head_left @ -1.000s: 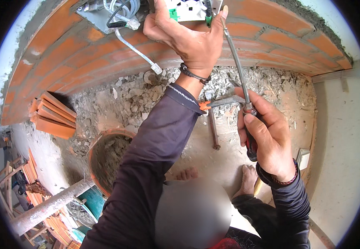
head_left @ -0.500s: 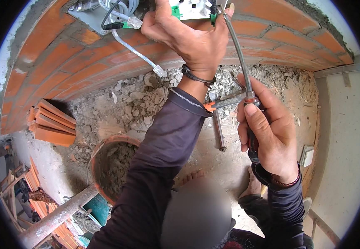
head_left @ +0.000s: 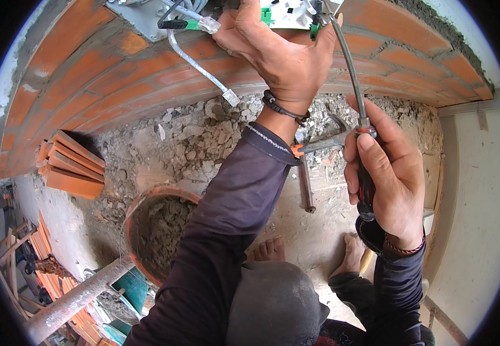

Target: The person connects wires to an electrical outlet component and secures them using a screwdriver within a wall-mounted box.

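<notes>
While the pale cable [head_left: 195, 67] hangs, its plug [head_left: 231, 97] on but joined to nothing yet, the left hand [head_left: 287, 68] holds the white-and-green part [head_left: 289, 18] by the brick wall [head_left: 402, 57] and the right hand [head_left: 397, 176] grips a screwdriver [head_left: 357, 92], tip near that part.

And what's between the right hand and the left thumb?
The screwdriver's metal shaft reaches from the right hand up toward the left thumb, in the head view.
</notes>
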Demonstrator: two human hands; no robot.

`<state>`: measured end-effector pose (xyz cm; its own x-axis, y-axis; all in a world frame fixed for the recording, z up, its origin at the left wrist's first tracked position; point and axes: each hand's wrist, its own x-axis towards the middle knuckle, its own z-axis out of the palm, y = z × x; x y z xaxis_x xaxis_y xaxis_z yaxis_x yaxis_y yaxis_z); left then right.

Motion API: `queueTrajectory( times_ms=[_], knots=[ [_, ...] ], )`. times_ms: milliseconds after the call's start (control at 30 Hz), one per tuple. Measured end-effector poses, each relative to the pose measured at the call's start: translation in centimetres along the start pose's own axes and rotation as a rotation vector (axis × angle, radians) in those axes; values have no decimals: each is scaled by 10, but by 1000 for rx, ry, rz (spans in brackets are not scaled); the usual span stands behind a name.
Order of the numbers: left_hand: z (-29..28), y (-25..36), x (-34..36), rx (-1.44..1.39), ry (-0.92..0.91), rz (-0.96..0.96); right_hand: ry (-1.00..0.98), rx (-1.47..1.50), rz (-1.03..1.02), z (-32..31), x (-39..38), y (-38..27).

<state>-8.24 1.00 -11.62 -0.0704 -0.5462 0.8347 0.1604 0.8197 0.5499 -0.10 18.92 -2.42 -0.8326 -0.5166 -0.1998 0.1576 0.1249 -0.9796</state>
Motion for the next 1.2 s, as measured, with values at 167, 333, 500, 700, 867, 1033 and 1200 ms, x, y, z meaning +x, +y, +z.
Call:
queueTrajectory(
  times_ms=[167,333,500,700,867,1033,1200],
  knots=[
    [0,1,-1,-16,-2,-10,-5,-22,7,-2,2,-1],
    [1,-1,0,-22,-6,-39,-34,-28,-11,-5,6,-1],
    [0,0,0,-16,-19,-68,-44,-21,-18,-5,9,-1],
    [-1,4,0,-17,-28,-76,-34,-17,-9,-6,10,-2],
    [1,2,2,-63,0,-97,-33,-11,-6,-5,10,-5],
    [-1,2,2,23,-1,-33,-83,-94,-26,-12,10,-2],
    [2,-1,3,33,31,30,-74,-74,-37,-13,9,0]
  ],
)
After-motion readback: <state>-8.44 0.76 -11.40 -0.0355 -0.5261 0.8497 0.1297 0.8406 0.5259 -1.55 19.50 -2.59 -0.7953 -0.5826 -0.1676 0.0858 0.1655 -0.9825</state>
